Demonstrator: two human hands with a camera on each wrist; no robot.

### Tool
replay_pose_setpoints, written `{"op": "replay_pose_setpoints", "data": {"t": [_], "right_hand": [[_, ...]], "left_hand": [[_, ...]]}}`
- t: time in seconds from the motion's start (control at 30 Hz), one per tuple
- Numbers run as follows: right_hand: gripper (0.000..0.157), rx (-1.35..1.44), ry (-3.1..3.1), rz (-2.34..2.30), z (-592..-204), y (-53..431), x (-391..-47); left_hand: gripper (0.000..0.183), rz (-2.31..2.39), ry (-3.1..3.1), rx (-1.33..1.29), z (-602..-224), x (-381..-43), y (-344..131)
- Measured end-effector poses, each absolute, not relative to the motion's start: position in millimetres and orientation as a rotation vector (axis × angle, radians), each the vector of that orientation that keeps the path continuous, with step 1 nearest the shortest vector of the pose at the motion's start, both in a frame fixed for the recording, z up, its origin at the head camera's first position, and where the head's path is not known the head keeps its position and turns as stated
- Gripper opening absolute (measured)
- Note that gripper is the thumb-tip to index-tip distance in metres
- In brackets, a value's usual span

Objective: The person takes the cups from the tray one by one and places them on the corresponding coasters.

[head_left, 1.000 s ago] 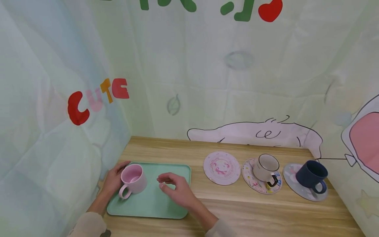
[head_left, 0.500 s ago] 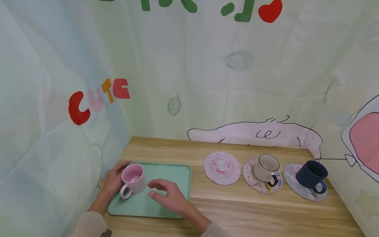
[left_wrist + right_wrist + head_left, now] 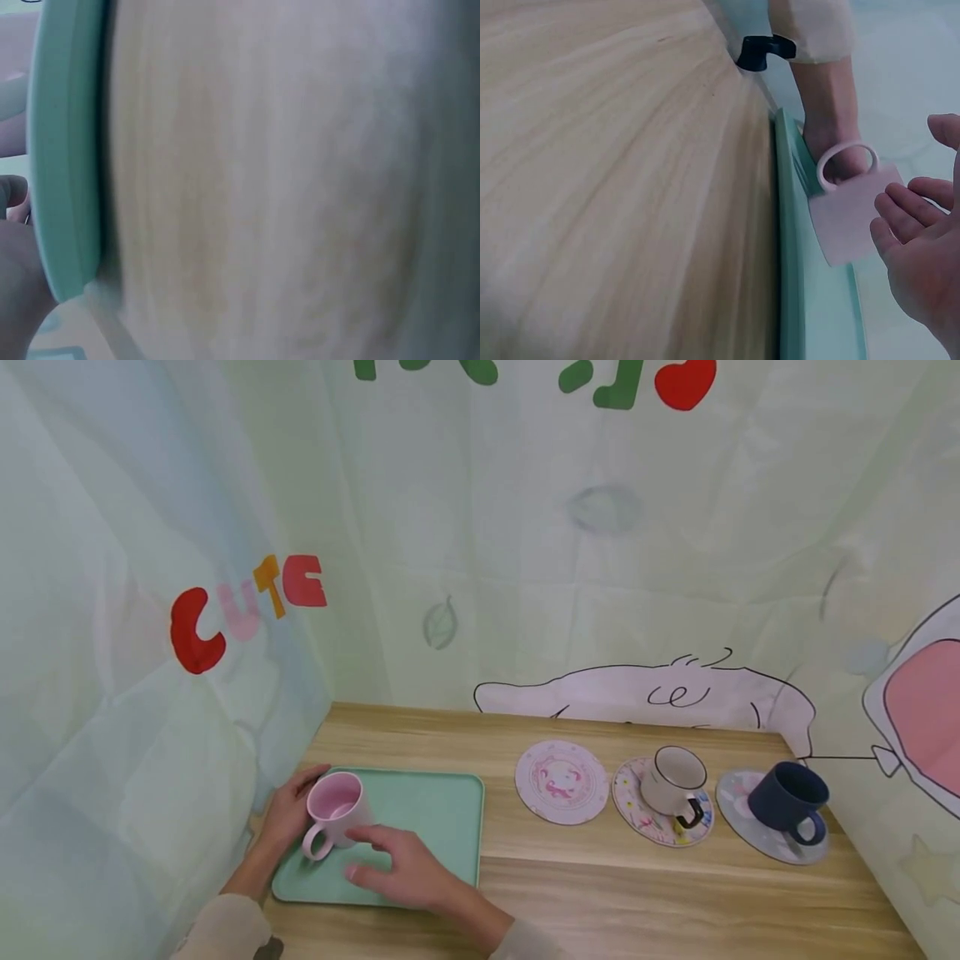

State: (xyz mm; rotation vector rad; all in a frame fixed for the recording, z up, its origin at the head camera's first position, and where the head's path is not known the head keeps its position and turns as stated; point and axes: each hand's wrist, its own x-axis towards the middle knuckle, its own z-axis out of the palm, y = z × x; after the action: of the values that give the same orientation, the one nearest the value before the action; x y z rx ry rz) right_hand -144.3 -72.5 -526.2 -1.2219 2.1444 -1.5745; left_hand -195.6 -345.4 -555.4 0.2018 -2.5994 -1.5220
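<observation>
In the head view a pink mug (image 3: 335,827) stands upright on the left part of a mint-green tray (image 3: 427,814), its handle towards me. My left hand (image 3: 287,810) rests at the tray's left edge behind the mug, which hides part of its fingers and the thumb. My right hand (image 3: 408,870) reaches over the tray from the right, with thumb and fingers spread apart. Its index fingertip overlaps the mug's lower right side. The right wrist view shows this hand (image 3: 922,259) with loosely bent fingers beside the mug (image 3: 844,221), palm free.
Along the table's right half lie a pink round coaster (image 3: 561,782), a flowered coaster (image 3: 637,814) bearing a white mug (image 3: 667,785), and a grey coaster (image 3: 757,839) bearing a navy mug (image 3: 780,802). Printed curtains (image 3: 525,610) wall the wooden table (image 3: 585,893) at the back and sides.
My right hand has moved left and towards me across the tray, closing the gap to the pink mug. The left hand, tray and mugs keep their places.
</observation>
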Motion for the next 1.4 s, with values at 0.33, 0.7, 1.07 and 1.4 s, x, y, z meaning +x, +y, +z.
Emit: {"op": "replay_pose_setpoints", "data": {"t": [0.33, 0.7, 1.07, 1.4], "right_hand": [[0.059, -1.332, 2.221, -1.39, -519.8, -89.9, -138.0], [0.053, -1.317, 2.221, -1.441, -518.2, -105.5, -137.0], [0.05, -1.206, 2.167, -1.52, -519.4, -111.4, -133.6], [0.045, -1.179, 2.11, -1.582, -521.7, -117.1, -133.3]], "left_hand": [[0.039, -1.48, -2.538, 0.122, -555.6, -195.3, -346.9], [0.04, -1.468, -2.542, 0.15, -552.9, -194.0, -346.6], [0.04, -1.505, -2.541, 0.158, -554.7, -191.2, -344.8], [0.042, -1.537, -2.553, 0.183, -554.0, -194.1, -344.7]]}}
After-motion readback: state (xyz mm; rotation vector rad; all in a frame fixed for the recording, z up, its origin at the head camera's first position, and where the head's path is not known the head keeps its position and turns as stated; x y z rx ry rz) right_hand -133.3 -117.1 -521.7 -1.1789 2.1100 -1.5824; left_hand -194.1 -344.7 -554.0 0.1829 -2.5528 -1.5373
